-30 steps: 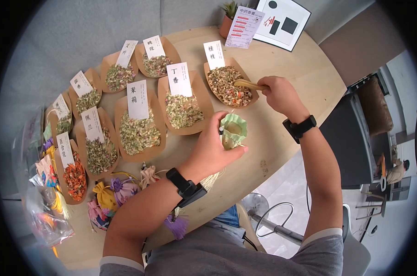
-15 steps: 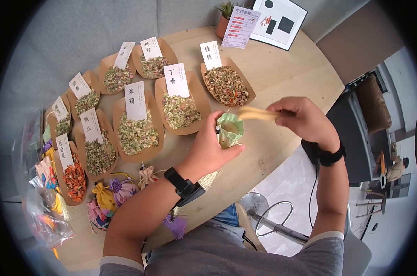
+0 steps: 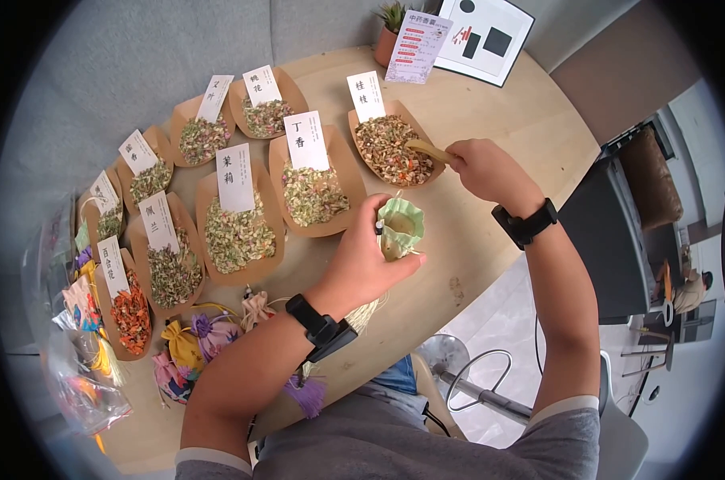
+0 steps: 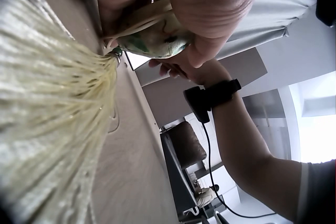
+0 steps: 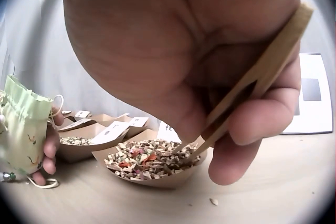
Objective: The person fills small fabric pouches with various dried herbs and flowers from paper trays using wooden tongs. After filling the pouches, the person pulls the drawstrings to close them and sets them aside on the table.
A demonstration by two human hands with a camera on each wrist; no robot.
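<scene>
My left hand (image 3: 366,260) grips a pale green drawstring pouch (image 3: 402,222), its ruffled mouth open and facing up. A cream tassel (image 4: 58,92) hangs below it, large in the left wrist view. In my right hand (image 3: 494,178) are wooden tongs (image 5: 262,69), pinched between thumb and fingers. The tong tips are down in the chopped, mixed brown herbs (image 3: 390,148) of the paper tray at the far right of the group. Orange and pinkish bits show among those herbs in the right wrist view. The pouch is held to the near side of that tray.
Several more boat-shaped paper trays (image 3: 278,240) of dried herbs with white label cards stand leftward. Small colored pouches (image 3: 182,344) and a plastic bag (image 3: 90,392) lie at the left front. Behind are a potted plant (image 3: 385,46), a printed card (image 3: 418,48) and a framed picture (image 3: 490,40).
The tongs were in the herb tray, swung over beside the pouch's mouth half a second ago, and are back in the same herbs now. The left hand with the pouch has hardly moved.
</scene>
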